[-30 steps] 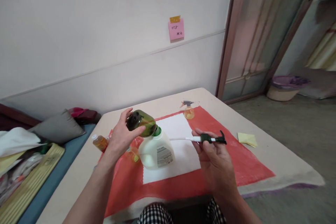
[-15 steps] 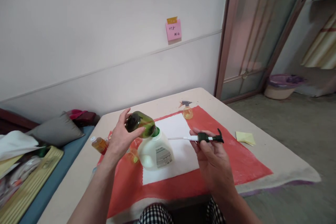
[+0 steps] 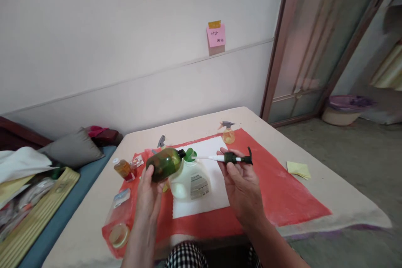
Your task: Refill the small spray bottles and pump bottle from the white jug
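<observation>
My left hand (image 3: 150, 190) grips a dark green bottle (image 3: 164, 163), tilted with its open neck pointing right and up, just left of a white jug (image 3: 188, 179) with a green spout. My right hand (image 3: 240, 180) holds a dark pump head (image 3: 234, 158) whose white tube reaches left toward the jug's spout and the green bottle's neck. The jug stands on a white sheet (image 3: 207, 188) laid over a red mat (image 3: 276, 188).
A small orange spray bottle (image 3: 228, 132) stands at the mat's far edge. A small amber bottle (image 3: 122, 168), a clear empty bottle lying down (image 3: 117, 217) and a grey trigger head (image 3: 161, 141) sit left. Yellow notes (image 3: 298, 169) lie right. Cushions and clutter fill the left bench.
My left hand lowered the green bottle from above the jug's spout and turned its neck rightward. My right hand moved the pump left, its tube tip now near the neck.
</observation>
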Demonstrator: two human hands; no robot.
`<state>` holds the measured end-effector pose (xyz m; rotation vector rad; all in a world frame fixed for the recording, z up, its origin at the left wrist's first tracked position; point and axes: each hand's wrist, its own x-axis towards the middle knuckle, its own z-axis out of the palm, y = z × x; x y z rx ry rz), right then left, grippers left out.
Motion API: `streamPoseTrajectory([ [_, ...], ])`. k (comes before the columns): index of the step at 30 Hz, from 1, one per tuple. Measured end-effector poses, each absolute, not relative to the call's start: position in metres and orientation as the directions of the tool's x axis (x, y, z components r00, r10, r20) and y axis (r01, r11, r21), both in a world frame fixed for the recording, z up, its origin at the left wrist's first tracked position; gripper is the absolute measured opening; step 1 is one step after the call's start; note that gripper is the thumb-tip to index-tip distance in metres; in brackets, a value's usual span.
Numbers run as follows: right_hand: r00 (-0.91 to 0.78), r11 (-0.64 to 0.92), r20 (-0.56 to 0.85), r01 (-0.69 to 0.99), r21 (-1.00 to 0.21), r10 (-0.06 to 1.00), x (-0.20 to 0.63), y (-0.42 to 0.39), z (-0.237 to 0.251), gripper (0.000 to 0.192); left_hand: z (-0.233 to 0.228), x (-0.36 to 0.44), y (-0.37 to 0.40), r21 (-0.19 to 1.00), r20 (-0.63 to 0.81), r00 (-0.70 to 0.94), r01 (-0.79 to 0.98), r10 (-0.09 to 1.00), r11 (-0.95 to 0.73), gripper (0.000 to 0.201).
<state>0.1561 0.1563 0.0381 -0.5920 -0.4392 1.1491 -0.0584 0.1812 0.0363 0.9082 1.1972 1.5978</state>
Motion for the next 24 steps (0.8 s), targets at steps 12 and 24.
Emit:
streamPoseTrajectory([
  [12, 0.215, 0.193, 0.061, -0.674, -0.713, 0.975, 0.137, 0.163, 0.033, 0.037, 0.028, -0.047, 0.157, 0.813, -0.125, -0.248, -0.581, 0.961, -0.044, 0.038],
  [24, 0.056, 0.146, 0.137, -0.535, -0.832, 0.989, 0.143, 0.155, 0.023, 0.037, 0.041, -0.013, 0.131, 0.795, -0.098, -0.126, -0.606, 0.987, 0.002, 0.046],
])
